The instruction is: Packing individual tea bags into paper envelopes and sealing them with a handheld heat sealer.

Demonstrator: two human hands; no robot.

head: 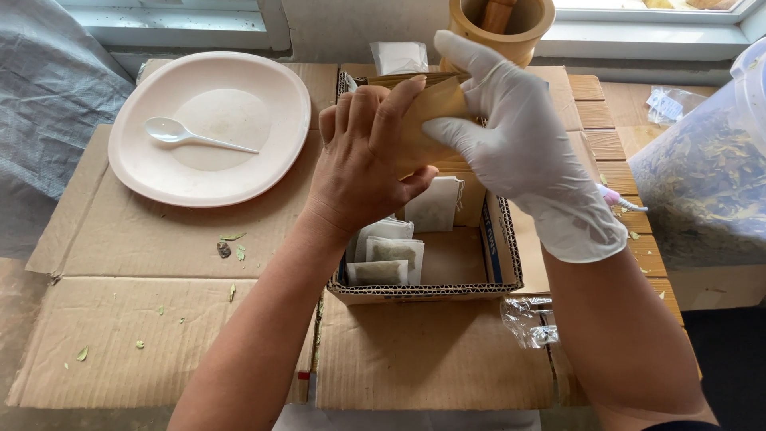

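flattened cardboard sheets (144, 319) spread as work surface, dried leaf bits scattered. clear tub of dried herbs (702, 191) set at right edge. pale plate (271, 136) at upper left, white spoon (191, 136) laid on it. small cardboard box (447, 279) at centre, filled tea bags (387, 259) stacked inside at left. brown paper pouch (435, 108) held above box, pinched by bare left hand (363, 160) and gloved right hand (519, 136), both closed on it. step judged: pouch being handled over box. next move judged to need firm two-handed grip, mouth kept upright.
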